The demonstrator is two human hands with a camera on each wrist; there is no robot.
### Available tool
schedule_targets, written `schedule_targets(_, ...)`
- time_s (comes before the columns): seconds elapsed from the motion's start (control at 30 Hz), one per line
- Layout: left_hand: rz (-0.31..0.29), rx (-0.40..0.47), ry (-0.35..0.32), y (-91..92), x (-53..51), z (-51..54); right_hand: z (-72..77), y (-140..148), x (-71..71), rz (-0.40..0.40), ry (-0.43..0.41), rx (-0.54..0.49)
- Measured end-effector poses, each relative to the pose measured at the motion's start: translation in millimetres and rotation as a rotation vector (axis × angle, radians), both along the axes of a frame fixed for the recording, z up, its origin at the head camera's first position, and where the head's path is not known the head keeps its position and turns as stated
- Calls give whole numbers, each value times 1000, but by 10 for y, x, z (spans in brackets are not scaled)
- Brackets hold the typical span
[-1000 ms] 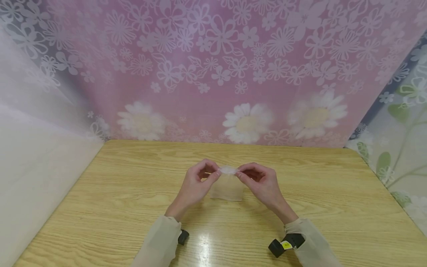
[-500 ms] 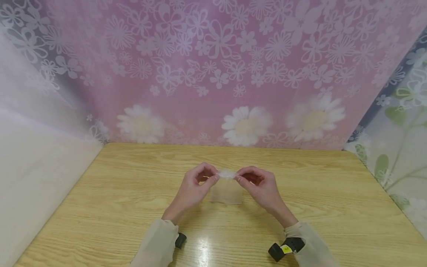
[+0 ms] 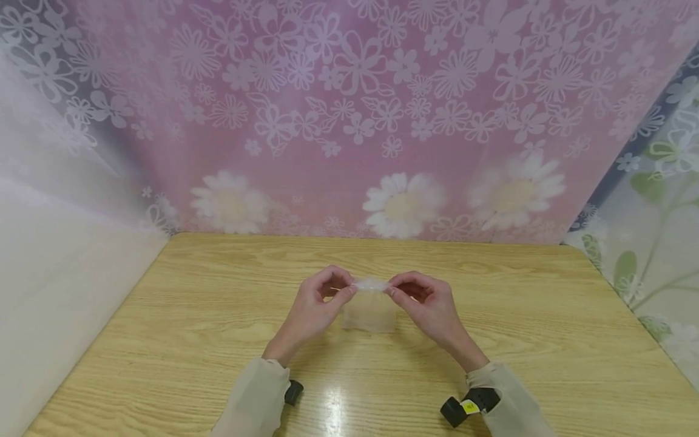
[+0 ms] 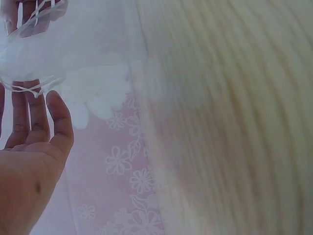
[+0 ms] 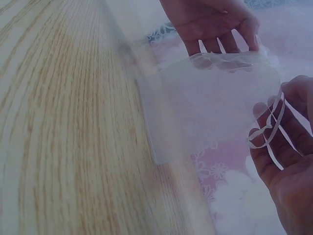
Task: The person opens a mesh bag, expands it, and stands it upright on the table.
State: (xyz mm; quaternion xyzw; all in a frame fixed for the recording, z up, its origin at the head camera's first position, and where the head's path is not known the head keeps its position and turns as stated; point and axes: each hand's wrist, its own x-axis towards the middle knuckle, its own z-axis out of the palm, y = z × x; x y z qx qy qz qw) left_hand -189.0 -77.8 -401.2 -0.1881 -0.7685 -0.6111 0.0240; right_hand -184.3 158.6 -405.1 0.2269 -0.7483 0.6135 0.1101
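A small sheer white drawstring pouch (image 3: 370,317) hangs above the wooden table, its gathered mouth uppermost. My left hand (image 3: 317,302) pinches the left end of the mouth between thumb and forefinger. At the other end, my right hand (image 3: 431,303) pinches the mouth in the same way. A thin white drawstring (image 5: 267,128) with a knot loops loosely beside the right fingers in the right wrist view. On the left hand's side, another string loop (image 4: 36,91) dangles in the left wrist view. Through the see-through fabric, no contents show.
The wood-grain table (image 3: 191,340) stretches out around both hands. A pink flowered curtain (image 3: 306,164) hangs behind its far edge, with pale cloth (image 3: 60,261) at the left. Each wrist wears a black camera strap (image 3: 480,399).
My hands have drawn slightly apart, and the pouch's mouth between them looks a little wider and straighter. Both hands keep their pinch on it.
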Motion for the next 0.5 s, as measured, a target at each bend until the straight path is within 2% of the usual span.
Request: schedule_targets(0.5,10,5,-13,-37,11,12,-4,34,3,-1,13,-15)
